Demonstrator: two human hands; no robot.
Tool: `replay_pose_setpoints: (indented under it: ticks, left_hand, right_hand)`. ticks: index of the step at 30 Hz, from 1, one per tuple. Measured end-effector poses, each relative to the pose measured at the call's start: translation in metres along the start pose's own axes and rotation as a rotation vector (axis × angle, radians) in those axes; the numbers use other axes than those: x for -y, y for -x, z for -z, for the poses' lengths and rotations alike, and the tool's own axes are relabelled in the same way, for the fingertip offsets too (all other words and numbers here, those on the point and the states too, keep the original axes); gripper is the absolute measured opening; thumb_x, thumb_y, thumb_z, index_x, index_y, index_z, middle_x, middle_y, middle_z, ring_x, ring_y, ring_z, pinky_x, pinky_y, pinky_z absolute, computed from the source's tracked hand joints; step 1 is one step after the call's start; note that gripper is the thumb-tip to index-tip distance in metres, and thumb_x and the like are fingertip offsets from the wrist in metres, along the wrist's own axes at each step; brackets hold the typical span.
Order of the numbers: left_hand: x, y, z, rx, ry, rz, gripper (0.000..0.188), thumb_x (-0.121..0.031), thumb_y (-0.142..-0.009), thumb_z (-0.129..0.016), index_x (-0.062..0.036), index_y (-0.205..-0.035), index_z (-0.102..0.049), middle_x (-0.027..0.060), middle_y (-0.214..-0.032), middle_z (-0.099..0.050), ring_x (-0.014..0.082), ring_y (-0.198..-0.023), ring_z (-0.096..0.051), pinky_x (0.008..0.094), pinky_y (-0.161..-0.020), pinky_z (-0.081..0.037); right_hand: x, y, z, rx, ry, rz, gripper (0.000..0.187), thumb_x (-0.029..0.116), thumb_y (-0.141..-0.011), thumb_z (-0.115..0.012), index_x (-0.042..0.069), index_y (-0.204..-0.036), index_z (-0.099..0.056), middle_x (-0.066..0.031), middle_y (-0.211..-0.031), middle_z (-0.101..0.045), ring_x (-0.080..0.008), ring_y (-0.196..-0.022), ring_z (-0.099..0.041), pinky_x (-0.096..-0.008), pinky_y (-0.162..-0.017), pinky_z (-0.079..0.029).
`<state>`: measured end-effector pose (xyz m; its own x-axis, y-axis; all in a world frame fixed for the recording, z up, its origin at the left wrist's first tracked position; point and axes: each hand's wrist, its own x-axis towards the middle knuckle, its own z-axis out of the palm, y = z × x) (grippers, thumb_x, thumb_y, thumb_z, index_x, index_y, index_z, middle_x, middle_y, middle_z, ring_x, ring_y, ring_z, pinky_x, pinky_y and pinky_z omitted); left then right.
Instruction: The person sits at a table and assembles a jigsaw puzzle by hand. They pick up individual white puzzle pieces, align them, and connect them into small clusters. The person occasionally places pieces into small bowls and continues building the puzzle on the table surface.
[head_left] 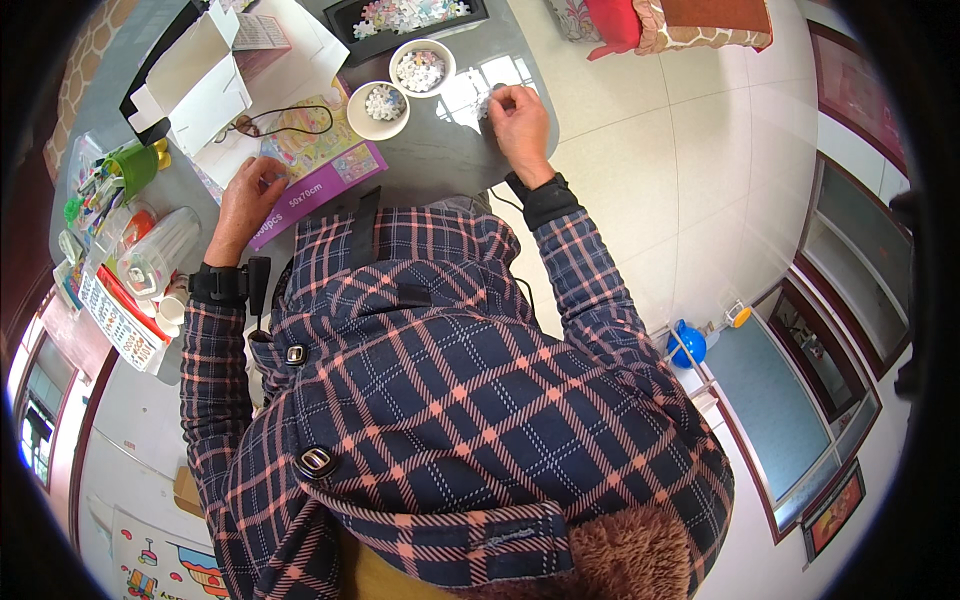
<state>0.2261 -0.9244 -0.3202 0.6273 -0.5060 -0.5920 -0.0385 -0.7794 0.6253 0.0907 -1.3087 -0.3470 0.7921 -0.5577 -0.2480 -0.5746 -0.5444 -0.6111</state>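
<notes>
Over the left part of a printed puzzle picture sheet (318,140) with a purple border, my left hand (245,205) rests with curled fingers. Whatever those fingers may hold is too small to tell. At the right side of the grey table (432,150), my right hand (522,128) is closed in a pinch, its fingertips hidden beside a few loose jigsaw pieces (482,106). Two white bowls stand between my hands. The nearer bowl (379,131) and the farther bowl (446,80) both contain jigsaw pieces.
A black tray (343,22) of jigsaw pieces lies at the far edge. An opened white box (190,85) and eyeglasses (243,126) with a dark cord lie on the left. Clear plastic containers (160,250) and a green pen holder (137,165) crowd the left edge.
</notes>
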Motion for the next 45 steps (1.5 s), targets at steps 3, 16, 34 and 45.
replay_pose_setpoints:
  ticks: [3, 16, 34, 45]
  left_hand:
    - [0.001, 0.000, 0.000, -0.002, 0.003, -0.001, 0.019, -0.012, -0.082, -0.068, -0.0059, -0.098, -0.063, 0.0069, -0.083, -0.056, 0.0190, -0.069, -0.057, 0.0311, -0.065, -0.049]
    - [0.001, 0.000, 0.000, -0.034, 0.041, -0.015, 0.016, -0.010, -0.082, -0.067, -0.0040, -0.096, -0.063, 0.0070, -0.080, -0.056, 0.0187, -0.068, -0.057, 0.0301, -0.065, -0.048]
    - [0.012, -0.005, -0.002, -0.050, 0.076, -0.023, 0.012, -0.012, -0.084, -0.067, -0.0026, -0.092, -0.065, 0.0081, -0.082, -0.059, 0.0171, -0.068, -0.057, 0.0291, -0.065, -0.048]
    - [0.027, -0.006, -0.007, -0.040, 0.059, 0.023, 0.012, -0.011, -0.088, -0.065, -0.0022, -0.095, -0.062, -0.0007, -0.079, -0.060, 0.0071, -0.071, -0.052, 0.0226, -0.066, -0.045]
  right_hand:
    - [-0.004, 0.001, 0.004, 0.023, -0.162, -0.150, 0.007, 0.008, -0.077, -0.068, 0.005, -0.083, -0.064, -0.0046, -0.078, -0.060, -0.0152, -0.065, -0.059, -0.0285, -0.062, -0.049]
    - [0.019, -0.001, 0.007, 0.112, 0.112, 0.090, 0.022, 0.009, -0.077, -0.069, 0.009, -0.097, -0.063, -0.0064, -0.095, -0.060, -0.0260, -0.075, -0.063, -0.0368, -0.066, -0.051]
    - [-0.016, 0.008, 0.022, 0.053, -0.561, -0.420, 0.006, 0.005, -0.082, -0.066, 0.004, -0.082, -0.061, 0.0004, -0.071, -0.062, -0.0074, -0.060, -0.057, -0.0206, -0.054, -0.045]
    - [-0.019, 0.023, 0.008, -0.043, -0.604, -0.496, 0.003, 0.002, -0.083, -0.063, 0.001, -0.083, -0.060, -0.0042, -0.071, -0.065, -0.0100, -0.058, -0.062, -0.0221, -0.053, -0.050]
